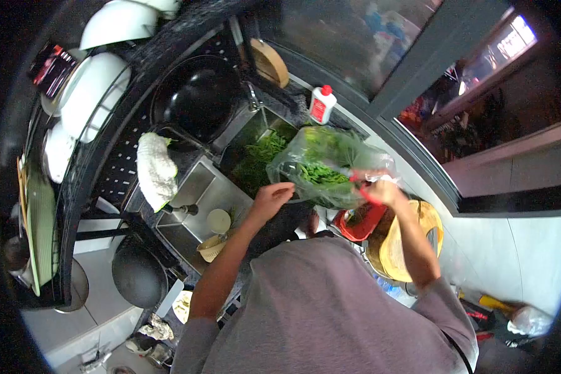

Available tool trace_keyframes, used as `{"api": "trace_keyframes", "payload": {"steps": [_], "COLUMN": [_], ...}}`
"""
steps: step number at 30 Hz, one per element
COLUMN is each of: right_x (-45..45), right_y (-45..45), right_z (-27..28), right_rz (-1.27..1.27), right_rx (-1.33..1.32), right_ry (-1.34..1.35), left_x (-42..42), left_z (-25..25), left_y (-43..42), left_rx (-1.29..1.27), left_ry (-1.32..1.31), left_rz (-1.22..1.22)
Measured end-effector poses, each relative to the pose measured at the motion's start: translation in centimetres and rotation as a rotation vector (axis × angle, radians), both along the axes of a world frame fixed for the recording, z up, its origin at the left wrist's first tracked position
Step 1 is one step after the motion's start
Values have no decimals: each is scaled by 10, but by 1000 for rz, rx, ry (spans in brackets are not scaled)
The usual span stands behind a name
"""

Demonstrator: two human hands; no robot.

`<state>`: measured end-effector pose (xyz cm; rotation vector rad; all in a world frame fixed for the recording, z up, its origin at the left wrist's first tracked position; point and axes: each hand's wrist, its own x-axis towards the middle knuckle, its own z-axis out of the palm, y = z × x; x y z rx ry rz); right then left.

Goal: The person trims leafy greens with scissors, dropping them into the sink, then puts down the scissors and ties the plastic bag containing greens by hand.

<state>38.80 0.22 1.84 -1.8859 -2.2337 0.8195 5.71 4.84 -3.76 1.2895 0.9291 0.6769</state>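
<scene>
A clear plastic bag (361, 153) full of leafy greens (323, 174) lies over the right part of the dark sink basin. More loose greens (258, 159) fill the basin beside it. My right hand (381, 189) is closed at the bag's right side, gripping the plastic. Something red (370, 197) shows by its fingers; blur hides what kind of thing it is. My left hand (274, 198) is at the bag's lower left edge, fingers loosely bent and apart, with nothing visible in them.
A steel sink (196, 181) holds a small strainer (213, 248). A black wok (199, 96) sits behind it, near a white cloth (156, 171). By the window stands a white bottle (321, 105). On the right are a red basin (359, 225) and round cutting boards (411, 243).
</scene>
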Motion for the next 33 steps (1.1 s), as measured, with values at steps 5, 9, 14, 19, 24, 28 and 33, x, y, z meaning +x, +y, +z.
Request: {"api": "trace_keyframes", "payload": {"steps": [5, 9, 14, 19, 24, 28, 33], "right_x": [44, 70, 89, 94, 98, 98, 92], "right_y": [31, 31, 32, 23, 21, 28, 39], "right_z": [57, 48, 67, 61, 59, 60, 48], "right_rz": [-149, -38, 248, 225, 246, 305, 350], "right_rx": [-264, -342, -372, -254, -253, -234, -149], "right_ry": [220, 296, 302, 443, 593, 631, 756], "left_x": [98, 167, 220, 243, 250, 238, 194], "left_z": [-1, -33, -51, -60, -117, -97, -39], "left_y": [10, 23, 26, 34, 41, 38, 33], "left_rx": [485, 702, 668, 833, 1079, 1159, 1059], "left_ry": [137, 289, 684, 1043, 827, 613, 547], "left_rz": [-88, -229, -329, -421, -219, -252, -265]}}
